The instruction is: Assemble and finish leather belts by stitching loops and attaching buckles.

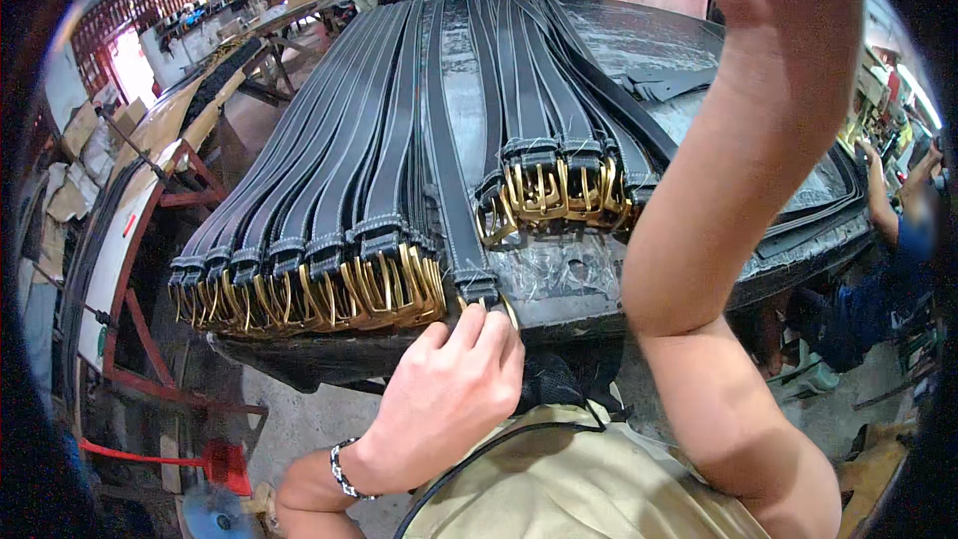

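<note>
My left hand (454, 379), with a beaded bracelet at the wrist, grips the buckle end of a single black belt (457, 190) at the table's near edge. Its fingers cover most of the gold buckle, and the strap runs away from me over the table. Left of it lies a wide stack of black belts (329, 150) with pale stitching, their gold buckles (309, 289) lined up along the edge. To the right is a smaller belt pile (539, 90), its buckles (564, 190) set farther back. My right forearm (748, 120) rises past the upper edge, its hand out of view.
The belts lie on a dark, worn table (559, 279). Black scraps (669, 83) lie toward its right side. A red-framed bench (125, 269) stands at the left, above a red dustpan (228, 466). Another person's arm (878, 190) shows at the far right.
</note>
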`<state>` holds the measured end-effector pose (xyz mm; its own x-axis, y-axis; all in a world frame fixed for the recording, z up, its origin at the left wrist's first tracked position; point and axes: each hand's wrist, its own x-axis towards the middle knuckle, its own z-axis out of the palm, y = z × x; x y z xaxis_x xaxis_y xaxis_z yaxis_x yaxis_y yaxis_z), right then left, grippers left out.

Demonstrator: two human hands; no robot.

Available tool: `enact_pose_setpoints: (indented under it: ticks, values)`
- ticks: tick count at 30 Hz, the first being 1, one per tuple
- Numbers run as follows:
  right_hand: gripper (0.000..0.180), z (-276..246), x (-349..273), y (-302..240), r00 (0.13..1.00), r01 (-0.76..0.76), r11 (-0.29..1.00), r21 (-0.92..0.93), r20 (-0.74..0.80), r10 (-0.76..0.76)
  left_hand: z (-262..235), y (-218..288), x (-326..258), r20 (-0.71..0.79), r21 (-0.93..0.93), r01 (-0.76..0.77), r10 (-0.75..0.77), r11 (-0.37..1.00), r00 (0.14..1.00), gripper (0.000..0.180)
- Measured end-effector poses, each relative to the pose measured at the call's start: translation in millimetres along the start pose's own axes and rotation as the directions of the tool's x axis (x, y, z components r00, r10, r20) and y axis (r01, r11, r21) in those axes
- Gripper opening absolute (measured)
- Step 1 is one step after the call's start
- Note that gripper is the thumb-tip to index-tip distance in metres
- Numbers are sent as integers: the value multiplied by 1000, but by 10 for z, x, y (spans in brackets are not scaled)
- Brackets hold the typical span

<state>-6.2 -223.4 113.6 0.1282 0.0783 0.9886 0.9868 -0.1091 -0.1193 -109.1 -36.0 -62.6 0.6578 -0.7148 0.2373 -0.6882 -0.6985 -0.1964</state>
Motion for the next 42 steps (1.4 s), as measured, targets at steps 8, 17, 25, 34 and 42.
enact_pose_setpoints:
  ticks: [8, 17, 25, 34, 42]
  values:
    - [25, -466, -215, -89, 789, -114, 869, -481, 488, 373, 249, -33, -31, -213, -254, 27, -83, 967, 974, 31]
    - [24, -835, -836, -439, 591, -534, 668, -518, 336, 733, 587, 152, 157, -439, -416, -11, -191, 909, 878, 31]
    - [16, -1018, -1152, -380, 488, -435, 758, -487, 580, 653, 514, 48, 49, -399, -380, -20, -144, 925, 906, 29]
    - [15, -812, -1387, 33, 179, -560, 777, -286, 874, 451, 431, 33, -291, -510, -484, 85, -360, 871, 781, 15]
    - [13, -656, -1484, -96, 115, -650, 688, -322, 853, 508, 679, 181, -177, 173, -943, 324, -723, 74, 669, 29]
